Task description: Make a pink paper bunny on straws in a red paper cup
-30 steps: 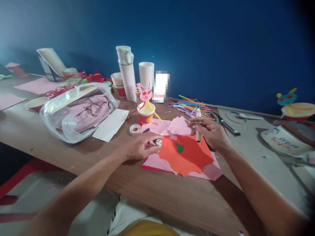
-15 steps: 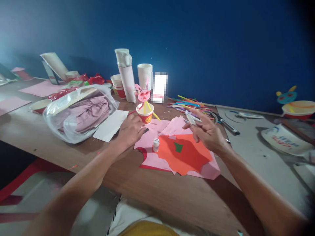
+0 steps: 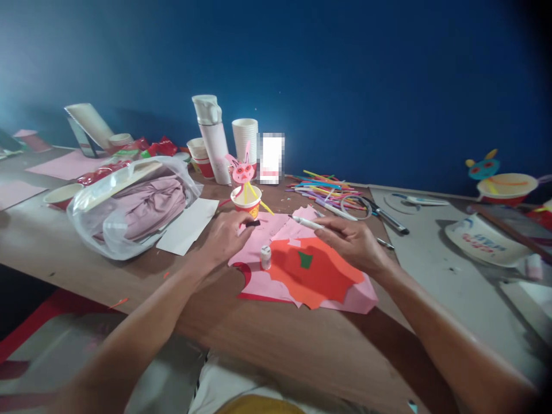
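Note:
My right hand (image 3: 351, 241) pinches a white marker (image 3: 307, 222) that points left over the papers. My left hand (image 3: 226, 233) is closed on a small black marker cap (image 3: 254, 223), just below a red paper cup with a pink paper figure (image 3: 245, 198). Between my hands a small white bottle (image 3: 266, 257) stands on pink paper (image 3: 276, 227). An orange paper cutout (image 3: 317, 273) with a green scrap (image 3: 306, 260) on it lies under my right hand.
A plastic bag of cloth (image 3: 133, 204) and a white sheet (image 3: 187, 225) lie to the left. A white flask (image 3: 212, 141), stacked cups (image 3: 245, 138), coloured straws (image 3: 325, 187), scissors (image 3: 386, 217) and paper plates (image 3: 480, 240) fill the back and right.
My left hand let go of the small bottle, moved up to the cup and picked up the black cap. My right hand turned the marker from upright to lying sideways.

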`<action>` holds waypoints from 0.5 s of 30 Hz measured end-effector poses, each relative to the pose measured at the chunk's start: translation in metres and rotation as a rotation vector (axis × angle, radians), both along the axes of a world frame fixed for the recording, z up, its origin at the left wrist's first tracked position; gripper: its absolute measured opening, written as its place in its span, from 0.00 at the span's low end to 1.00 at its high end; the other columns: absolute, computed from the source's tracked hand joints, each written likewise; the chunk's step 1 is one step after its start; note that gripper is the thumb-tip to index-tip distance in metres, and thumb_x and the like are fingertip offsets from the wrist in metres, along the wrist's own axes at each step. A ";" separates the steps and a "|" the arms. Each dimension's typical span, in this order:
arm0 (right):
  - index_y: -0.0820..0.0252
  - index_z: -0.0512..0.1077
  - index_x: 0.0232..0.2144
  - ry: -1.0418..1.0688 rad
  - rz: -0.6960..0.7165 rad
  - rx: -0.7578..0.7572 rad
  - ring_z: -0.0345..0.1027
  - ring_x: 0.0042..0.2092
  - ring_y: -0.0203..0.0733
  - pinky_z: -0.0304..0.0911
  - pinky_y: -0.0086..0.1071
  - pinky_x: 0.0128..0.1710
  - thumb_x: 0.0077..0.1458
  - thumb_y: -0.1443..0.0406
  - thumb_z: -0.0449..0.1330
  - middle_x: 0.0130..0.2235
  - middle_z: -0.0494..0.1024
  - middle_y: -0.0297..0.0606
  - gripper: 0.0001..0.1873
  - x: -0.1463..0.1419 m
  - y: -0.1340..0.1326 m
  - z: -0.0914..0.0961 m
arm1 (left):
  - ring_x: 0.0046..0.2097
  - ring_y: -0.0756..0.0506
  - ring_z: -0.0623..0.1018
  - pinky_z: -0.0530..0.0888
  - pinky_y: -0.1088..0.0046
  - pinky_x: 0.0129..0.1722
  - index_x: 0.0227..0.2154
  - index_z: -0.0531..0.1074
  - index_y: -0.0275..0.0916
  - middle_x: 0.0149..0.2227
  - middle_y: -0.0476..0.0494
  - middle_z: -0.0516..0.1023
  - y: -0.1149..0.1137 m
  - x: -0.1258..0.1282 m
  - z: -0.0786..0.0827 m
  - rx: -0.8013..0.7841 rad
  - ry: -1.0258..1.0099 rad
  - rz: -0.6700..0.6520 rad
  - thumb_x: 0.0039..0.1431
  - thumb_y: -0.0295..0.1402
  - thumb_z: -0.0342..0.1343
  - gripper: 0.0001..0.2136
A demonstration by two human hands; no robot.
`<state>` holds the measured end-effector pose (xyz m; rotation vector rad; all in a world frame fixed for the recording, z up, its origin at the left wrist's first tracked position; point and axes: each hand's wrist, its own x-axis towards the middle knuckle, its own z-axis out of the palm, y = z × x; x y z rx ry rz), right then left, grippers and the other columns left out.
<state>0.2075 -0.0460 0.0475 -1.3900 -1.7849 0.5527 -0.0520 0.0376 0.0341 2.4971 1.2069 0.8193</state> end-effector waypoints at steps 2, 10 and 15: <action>0.57 0.75 0.39 -0.024 0.021 0.013 0.67 0.30 0.36 0.61 0.27 0.27 0.56 0.58 0.53 0.33 0.78 0.35 0.15 -0.001 -0.001 0.000 | 0.41 0.46 0.74 0.70 0.69 0.42 0.38 0.73 0.37 0.39 0.43 0.77 -0.005 0.001 0.006 -0.182 -0.218 -0.087 0.56 0.33 0.51 0.10; 0.54 0.76 0.38 -0.224 0.063 0.004 0.69 0.29 0.35 0.59 0.26 0.27 0.58 0.58 0.52 0.32 0.79 0.32 0.14 -0.015 -0.008 0.002 | 0.37 0.49 0.76 0.71 0.74 0.36 0.36 0.75 0.35 0.36 0.42 0.79 -0.014 0.005 0.009 -0.581 -0.554 -0.152 0.52 0.34 0.57 0.10; 0.55 0.75 0.37 -0.267 0.067 0.007 0.68 0.27 0.33 0.57 0.25 0.26 0.58 0.58 0.52 0.30 0.79 0.32 0.14 -0.017 -0.008 0.002 | 0.36 0.49 0.75 0.71 0.73 0.38 0.36 0.75 0.35 0.35 0.43 0.79 -0.015 0.004 0.008 -0.632 -0.551 -0.157 0.50 0.33 0.58 0.11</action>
